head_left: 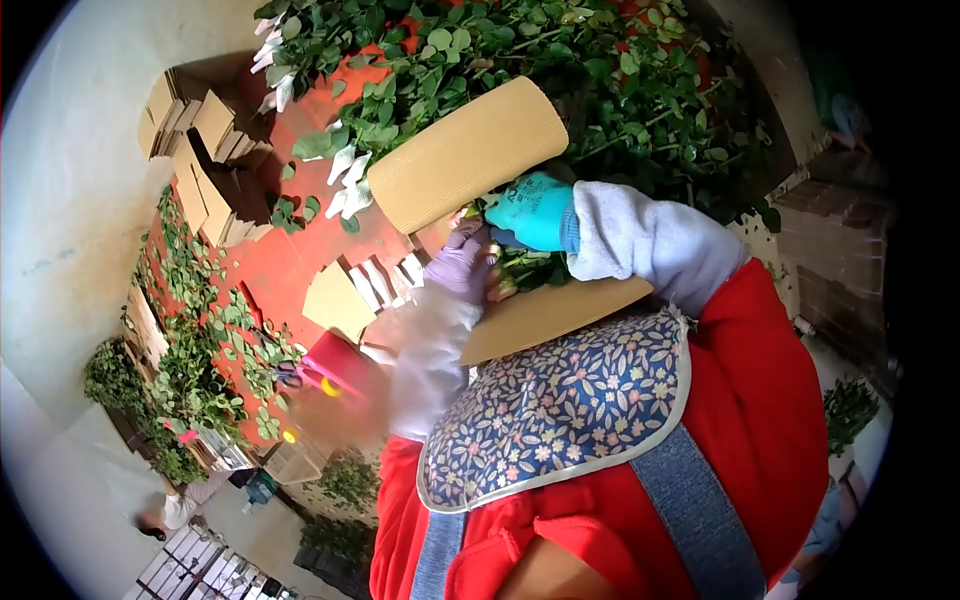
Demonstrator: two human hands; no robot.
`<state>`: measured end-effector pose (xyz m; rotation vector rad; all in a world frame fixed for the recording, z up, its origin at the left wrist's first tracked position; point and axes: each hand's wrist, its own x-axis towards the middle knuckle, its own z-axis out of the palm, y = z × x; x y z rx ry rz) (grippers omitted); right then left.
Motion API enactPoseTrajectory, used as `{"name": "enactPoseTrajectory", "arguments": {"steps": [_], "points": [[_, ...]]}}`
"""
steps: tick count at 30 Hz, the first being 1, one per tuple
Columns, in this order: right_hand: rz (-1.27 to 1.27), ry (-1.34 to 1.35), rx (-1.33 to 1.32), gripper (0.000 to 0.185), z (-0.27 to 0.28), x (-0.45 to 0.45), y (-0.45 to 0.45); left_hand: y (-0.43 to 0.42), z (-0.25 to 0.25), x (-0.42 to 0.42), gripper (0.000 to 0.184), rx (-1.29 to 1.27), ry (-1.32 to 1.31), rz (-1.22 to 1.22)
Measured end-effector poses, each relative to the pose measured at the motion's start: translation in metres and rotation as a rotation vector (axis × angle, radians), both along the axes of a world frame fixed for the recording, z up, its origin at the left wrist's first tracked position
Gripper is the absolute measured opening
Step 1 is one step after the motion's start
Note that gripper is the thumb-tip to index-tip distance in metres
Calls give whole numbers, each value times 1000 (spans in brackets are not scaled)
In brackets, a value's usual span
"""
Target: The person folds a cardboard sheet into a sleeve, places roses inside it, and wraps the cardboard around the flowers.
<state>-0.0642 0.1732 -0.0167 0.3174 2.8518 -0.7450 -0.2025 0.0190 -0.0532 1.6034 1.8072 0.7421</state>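
Note:
In the head view, my left hand [460,262], in a purple glove, has its fingers curled around a rose [466,216] with a pale bud. Beside it, my right hand [532,212] wears a teal glove with a dark palm side. It closes over leafy rose stems [532,268], and its fingertips are partly hidden. Above both hands curves a sheet of corrugated cardboard [468,152]. A lower cardboard flap [555,318] lies against my floral apron. The stems sit between these two cardboard parts.
Leafy rose stems [640,110] cover the far side of the red table [285,265], with white-wrapped heads [350,185] along one edge. Folded cardboard pieces [205,190] stand at the left. A pink object [335,362] and scissors [288,374] lie near my left sleeve. Another person [180,508] is at lower left.

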Motion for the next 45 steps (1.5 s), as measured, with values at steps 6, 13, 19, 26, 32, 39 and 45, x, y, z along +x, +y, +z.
{"name": "enactPoseTrajectory", "arguments": {"steps": [6, 13, 19, 26, 32, 39, 45], "points": [[196, -41, -30, 16, 15, 9, -7, 7, 1, -8, 42, 42, -4, -33], [360, -127, 125, 12, -19, 8, -16, 8, -10, -25, 39, 3, 3, -188], [341, -139, 96, 12, -23, 4, -15, -23, -4, -50, 33, 218, -110, -125], [339, -173, 53, 12, -24, 2, -14, -57, 24, -40, 25, 127, -74, 168], [334, -200, 44, 12, -28, 1, -14, -29, -3, -13, 45, 261, 133, -180], [204, 49, -114, 14, 25, 27, 23, -2, -4, -5, 44, -218, -114, -112], [-890, 677, -704, 30, 108, 39, 89, 0, -17, 7, 50, -465, -1382, 631]]}}
